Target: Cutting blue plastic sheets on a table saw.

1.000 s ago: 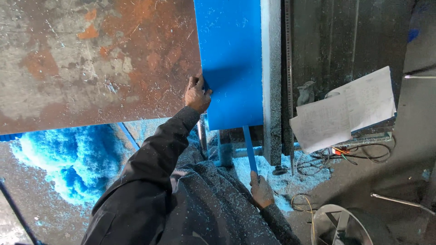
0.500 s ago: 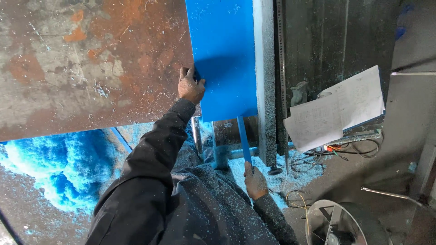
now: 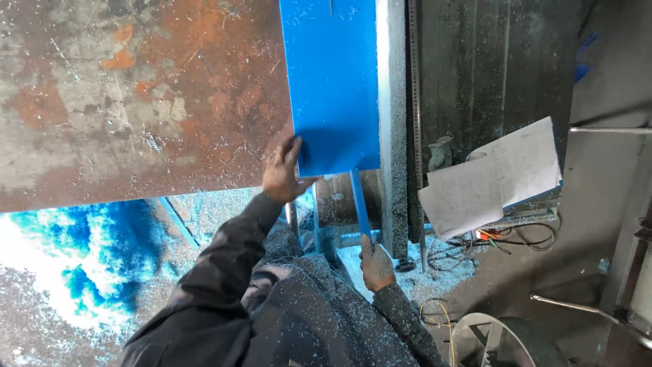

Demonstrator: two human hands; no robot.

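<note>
A bright blue flat panel (image 3: pixel 333 88) lies on a rusty metal table (image 3: pixel 129 95), next to a grey fence rail (image 3: pixel 392 122). My left hand (image 3: pixel 284 170) rests with spread fingers on the panel's near left corner. A narrow blue strip (image 3: pixel 359 202) runs down from the panel's near edge. My right hand (image 3: pixel 375 264) grips the lower end of that strip. Both arms wear dark sleeves dusted with pale shavings.
Blue and white shavings (image 3: pixel 75 265) cover the floor at lower left. White paper sheets (image 3: pixel 496 177) lie to the right over wires (image 3: pixel 499 241). A round metal guard (image 3: pixel 502 340) sits at the bottom right. A metal rod (image 3: pixel 577 309) juts out nearby.
The view has shifted so the panel sits further left in frame. My left hand has spread flatter on the panel's corner. My right hand still holds the strip.
</note>
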